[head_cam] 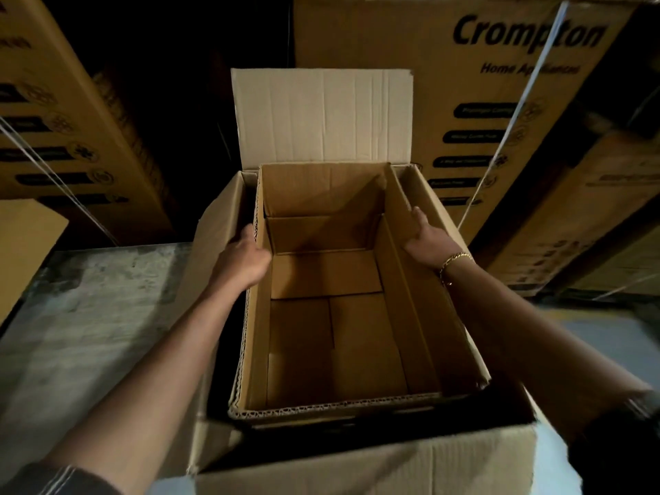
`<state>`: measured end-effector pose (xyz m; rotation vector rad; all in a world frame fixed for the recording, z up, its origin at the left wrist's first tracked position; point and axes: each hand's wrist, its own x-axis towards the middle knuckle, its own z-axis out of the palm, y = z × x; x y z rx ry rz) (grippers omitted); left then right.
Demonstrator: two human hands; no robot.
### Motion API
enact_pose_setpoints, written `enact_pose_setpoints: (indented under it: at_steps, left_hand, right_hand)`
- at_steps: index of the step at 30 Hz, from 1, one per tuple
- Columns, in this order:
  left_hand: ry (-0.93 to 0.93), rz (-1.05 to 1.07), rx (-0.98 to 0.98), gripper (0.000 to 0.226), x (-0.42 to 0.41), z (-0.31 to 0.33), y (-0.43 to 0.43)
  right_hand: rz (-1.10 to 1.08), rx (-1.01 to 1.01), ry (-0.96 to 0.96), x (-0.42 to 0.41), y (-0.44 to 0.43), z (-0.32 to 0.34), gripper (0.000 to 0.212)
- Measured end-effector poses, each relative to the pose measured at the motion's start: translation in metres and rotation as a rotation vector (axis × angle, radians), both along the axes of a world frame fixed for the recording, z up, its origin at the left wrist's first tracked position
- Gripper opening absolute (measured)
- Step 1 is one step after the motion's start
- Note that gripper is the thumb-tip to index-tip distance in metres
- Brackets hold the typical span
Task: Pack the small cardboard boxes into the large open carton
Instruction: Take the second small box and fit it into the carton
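A large open carton (357, 469) stands in front of me, its rear flap (321, 116) upright and its side flaps spread outward. A smaller open-topped cardboard box (410, 316) sits partly inside it, its corrugated rim showing above the carton's front wall. Only brown panels show at the bottom of this box. My left hand (246, 255) grips the top of its left wall. My right hand (426, 237), with a gold bracelet at the wrist, presses flat against the top of its right wall. The gap between the two boxes is dark.
A tall printed "Crompton" carton (482, 83) with white strapping stands behind at the right. A similar printed carton (64, 119) leans at the left. A plain box corner (21, 244) juts in at the far left over a grey concrete surface (89, 316).
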<state>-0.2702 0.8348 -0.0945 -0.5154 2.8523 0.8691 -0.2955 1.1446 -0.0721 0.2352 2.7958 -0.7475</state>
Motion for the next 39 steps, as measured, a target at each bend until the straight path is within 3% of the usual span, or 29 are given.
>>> enact_pose_setpoints:
  at_steps: [19, 25, 31, 39]
  left_hand:
    - [-0.027, -0.058, 0.049, 0.067, 0.107, -0.003, -0.006]
    - [0.085, -0.059, 0.066, 0.075, 0.152, 0.006, -0.005]
    - [0.314, -0.204, -0.183, 0.070, 0.215, 0.025, 0.010]
    - [0.458, -0.282, -0.364, 0.092, 0.274, 0.048, 0.004]
  right_hand:
    - [-0.027, 0.085, -0.030, 0.149, 0.010, 0.002, 0.085]
    - [0.024, 0.027, 0.076, 0.181, 0.022, 0.013, 0.092]
    - [0.149, 0.126, 0.229, 0.224, 0.033, 0.018, 0.086]
    - [0.240, 0.185, 0.372, 0.266, 0.012, 0.040, 0.082]
